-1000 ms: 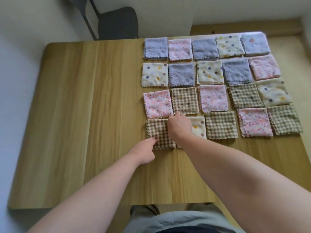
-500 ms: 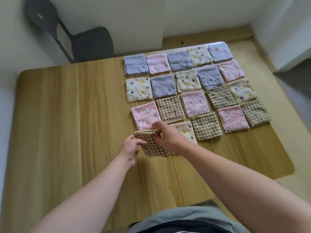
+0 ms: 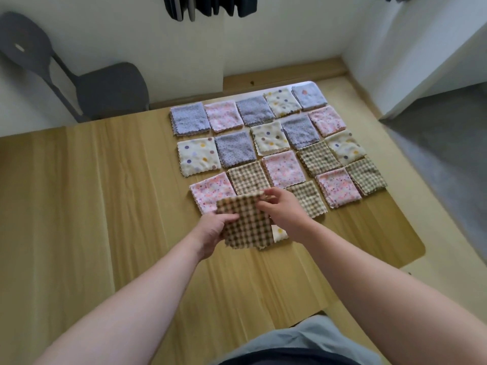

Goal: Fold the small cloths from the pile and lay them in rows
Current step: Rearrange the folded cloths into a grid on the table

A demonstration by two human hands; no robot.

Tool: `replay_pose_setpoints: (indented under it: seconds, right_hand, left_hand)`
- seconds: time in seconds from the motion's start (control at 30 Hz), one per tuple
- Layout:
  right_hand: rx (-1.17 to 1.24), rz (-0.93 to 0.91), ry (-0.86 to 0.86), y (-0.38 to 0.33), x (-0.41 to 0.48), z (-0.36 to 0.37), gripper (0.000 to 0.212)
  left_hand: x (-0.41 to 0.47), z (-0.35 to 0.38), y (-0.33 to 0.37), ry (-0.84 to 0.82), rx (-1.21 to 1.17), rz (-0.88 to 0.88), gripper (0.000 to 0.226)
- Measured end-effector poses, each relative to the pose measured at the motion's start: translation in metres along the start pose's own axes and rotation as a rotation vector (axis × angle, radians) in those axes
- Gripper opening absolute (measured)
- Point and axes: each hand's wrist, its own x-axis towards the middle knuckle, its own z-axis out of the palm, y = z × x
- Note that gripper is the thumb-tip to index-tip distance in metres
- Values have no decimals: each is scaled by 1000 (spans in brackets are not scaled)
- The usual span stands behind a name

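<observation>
A brown checked cloth (image 3: 247, 223) is lifted off the wooden table (image 3: 105, 206), held flat between both hands. My left hand (image 3: 212, 230) pinches its left edge and my right hand (image 3: 283, 210) grips its upper right corner. Beyond it lie several rows of folded cloths: lilac (image 3: 189, 118), pink floral (image 3: 210, 191), cream dotted (image 3: 197, 156) and brown checked (image 3: 249, 177). A cream dotted cloth (image 3: 279, 233) in the nearest row is mostly hidden under my right hand and the held cloth.
A dark grey chair (image 3: 105, 88) stands beyond the table's far left edge. The table's rounded right corner (image 3: 419, 248) is near the last row. A wall and wooden skirting run behind the table; grey floor lies at right.
The checked cloth that lay at the left end of the nearest row has been lifted by both hands and now hangs above the table. The camera has tilted up and back.
</observation>
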Motion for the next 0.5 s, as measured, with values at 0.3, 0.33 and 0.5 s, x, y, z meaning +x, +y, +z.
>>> replay_pose_setpoints:
  seconds: [0.3,0.33,0.5]
  right_hand:
    - [-175,160,-75,8,68,-49,11]
    - [-213,139,-62,6,78,-51,10]
    - [-433,80,-100,7,134,-52,8]
  left_hand:
    - [64,49,20,229,58,81,27]
    - [70,53,24,261,81,94,24]
    - [105,66,42,479,444,178,25]
